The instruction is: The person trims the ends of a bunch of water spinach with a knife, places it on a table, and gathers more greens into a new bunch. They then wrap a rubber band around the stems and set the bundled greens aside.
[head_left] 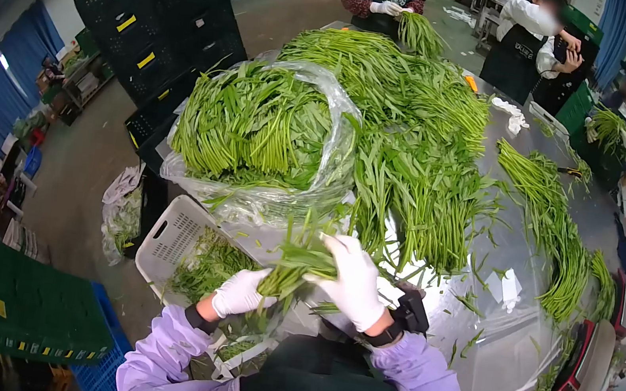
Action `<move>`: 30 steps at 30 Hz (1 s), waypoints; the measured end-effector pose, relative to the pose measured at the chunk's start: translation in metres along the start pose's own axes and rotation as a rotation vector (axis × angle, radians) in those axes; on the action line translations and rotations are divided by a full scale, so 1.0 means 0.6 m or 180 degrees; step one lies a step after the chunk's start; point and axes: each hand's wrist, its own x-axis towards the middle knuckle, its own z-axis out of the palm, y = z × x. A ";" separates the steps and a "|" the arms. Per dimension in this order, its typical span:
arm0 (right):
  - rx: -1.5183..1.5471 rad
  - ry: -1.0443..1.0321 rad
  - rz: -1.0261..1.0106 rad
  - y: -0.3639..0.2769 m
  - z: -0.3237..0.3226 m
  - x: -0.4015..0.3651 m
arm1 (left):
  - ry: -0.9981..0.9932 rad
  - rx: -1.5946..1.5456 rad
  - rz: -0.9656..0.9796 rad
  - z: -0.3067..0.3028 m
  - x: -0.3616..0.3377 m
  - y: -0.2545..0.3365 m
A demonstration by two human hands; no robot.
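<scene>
Tidying 1 small bunch of greens [291,269] seems the step in hand — left hand [241,294] wrapped round it near the white crate [165,243], right hand [353,283] against it, grip unclear — and the next move calls for light, even pressure.

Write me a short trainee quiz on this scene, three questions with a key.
1. Multiple choice: what is the left hand gripping?
A) a knife
B) a bunch of greens
C) a crate handle

2. True or false: the clear bag has greens in it.

3. Fill the blank: the left hand and the right hand both wear ____ gloves.

Key: 1 B; 2 true; 3 white
</scene>
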 end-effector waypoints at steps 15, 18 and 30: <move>0.2425 0.0834 0.2166 0.122 -0.032 0.046 | -0.0511 -0.0396 0.0190 0.028 -0.050 -0.024; 0.3062 -0.0096 0.2262 0.074 -0.052 0.015 | -0.0396 -0.0261 0.0040 0.024 -0.047 -0.015; 0.3905 -0.0884 0.2539 0.078 -0.037 -0.010 | -0.0652 -0.0590 -0.0053 0.030 -0.023 -0.046</move>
